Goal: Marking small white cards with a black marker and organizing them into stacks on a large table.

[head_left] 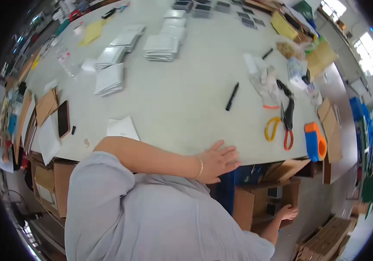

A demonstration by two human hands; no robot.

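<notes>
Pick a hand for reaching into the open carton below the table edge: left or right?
Right, I'd say. The right hand is down at the open carton's right side; the left hand is spread at the table's edge, higher up.

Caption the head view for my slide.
Left hand resting on the white table, right hand at an open cardboard box below.

Right hand (287, 212): grip unclear, at cardboard box (243, 205); dark contents (271, 209) partly hidden. White packet (123, 127): near end behind left forearm (160, 162). Dark flat pieces (182, 5): blurred, cut by top edge. Grey shirt (164, 217): cut by lower edge. Far-left clutter (11, 117): too blurred to itemise
</notes>
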